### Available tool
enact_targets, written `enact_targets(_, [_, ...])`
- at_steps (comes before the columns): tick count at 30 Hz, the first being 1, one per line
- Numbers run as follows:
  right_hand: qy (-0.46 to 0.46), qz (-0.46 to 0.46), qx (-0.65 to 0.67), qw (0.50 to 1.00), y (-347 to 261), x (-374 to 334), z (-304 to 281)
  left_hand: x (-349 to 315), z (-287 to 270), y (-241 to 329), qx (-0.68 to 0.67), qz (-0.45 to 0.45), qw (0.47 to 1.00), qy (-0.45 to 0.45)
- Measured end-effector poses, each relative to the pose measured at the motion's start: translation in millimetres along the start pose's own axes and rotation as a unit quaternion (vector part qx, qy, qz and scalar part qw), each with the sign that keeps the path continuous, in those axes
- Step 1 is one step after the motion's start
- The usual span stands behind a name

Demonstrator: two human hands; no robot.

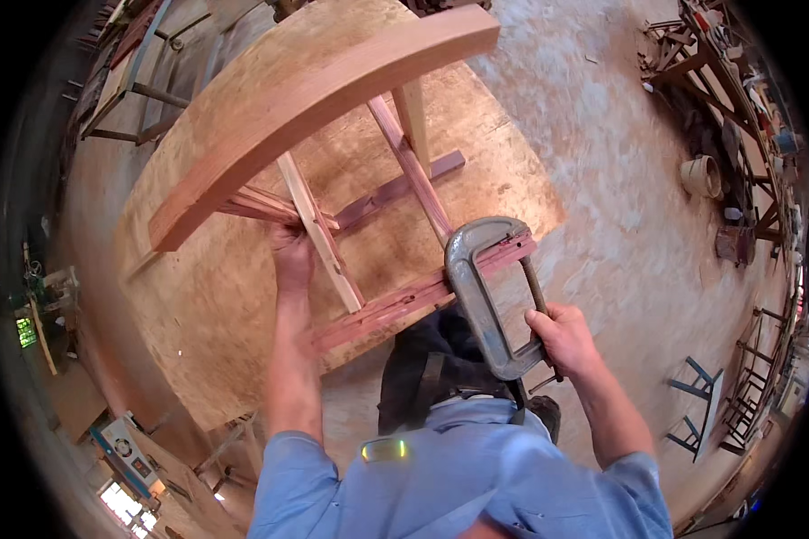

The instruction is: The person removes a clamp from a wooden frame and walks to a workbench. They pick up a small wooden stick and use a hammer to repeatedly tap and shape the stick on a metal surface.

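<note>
From where I stand, the person in the blue shirt (404,490) is at the near edge of a broad wooden tabletop (193,346), where an open wooden frame (324,94) rests. A thick curved board sweeps across its far upper part. Two slim crosspieces (319,235) reach from there toward a reddish rail (395,305) on the near side, and a darker bar (395,193) lies farther back. The right hand (562,340) is closed on the lower end of a big grey clamp (478,310), the thumb lying against its screw (537,287). The clamp's upper arm hooks over the rail close to its right end, and its long body slants down toward the person; whether it is tight I cannot tell. The left hand (293,250) is at the frame's left side, up against the left crosspiece and a slanting piece beside it. Its fingers are mostly hidden by the wood, so I cannot tell how closely they are wrapped. Across the floor (593,162) to the right, a pale bucket (701,177) is beside some cluttered racks, and a blue metal stand (697,404) sits nearer by.
</note>
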State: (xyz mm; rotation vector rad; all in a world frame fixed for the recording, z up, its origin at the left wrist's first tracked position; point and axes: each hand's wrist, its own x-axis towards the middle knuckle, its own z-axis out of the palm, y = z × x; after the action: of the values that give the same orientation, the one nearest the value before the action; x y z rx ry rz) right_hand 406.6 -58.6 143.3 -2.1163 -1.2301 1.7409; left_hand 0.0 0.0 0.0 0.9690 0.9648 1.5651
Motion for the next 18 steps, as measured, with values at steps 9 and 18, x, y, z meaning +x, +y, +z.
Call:
enact_targets(9, [0.009, 0.006, 0.035, 0.999, -2.6, 8.3, 8.7, -8.5, 6.8, 13.8, 0.063, -0.024, 0.997, 0.021])
enact_targets(18, [0.005, -0.008, 0.023, 1.000, -0.2, 5.1, 7.3, -8.3, 4.0, 10.0, 0.106, -0.043, 0.992, 0.056])
